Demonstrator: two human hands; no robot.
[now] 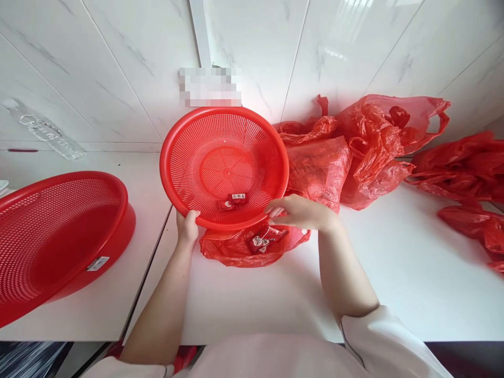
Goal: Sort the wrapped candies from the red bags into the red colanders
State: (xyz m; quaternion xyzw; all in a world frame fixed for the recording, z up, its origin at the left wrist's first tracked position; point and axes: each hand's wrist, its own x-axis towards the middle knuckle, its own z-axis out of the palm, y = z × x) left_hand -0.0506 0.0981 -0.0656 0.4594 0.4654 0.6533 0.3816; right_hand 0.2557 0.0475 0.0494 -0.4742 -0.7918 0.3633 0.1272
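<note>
A round red plastic colander (181, 142) is tilted, its open side facing me, above a red plastic bag (222, 249). Two small red wrapped packets (238, 198) lie low on its inner wall. My left hand (188, 227) grips the colander's lower left rim, thumb on the edge. On the lower right rim, the bent fingers of my right hand (293, 212) are closed at the edge; part of their grip is hidden. Under the rim, the bag gapes and shows red packets with white print (260, 240).
To the left stands a larger red colander (114, 210) with a white label. A clear plastic bottle (51, 136) lies by the tiled wall (129, 68). Filled red bags (318, 168) stand at the back right, with more red bags (460, 168) at the far right of the white table (252, 304).
</note>
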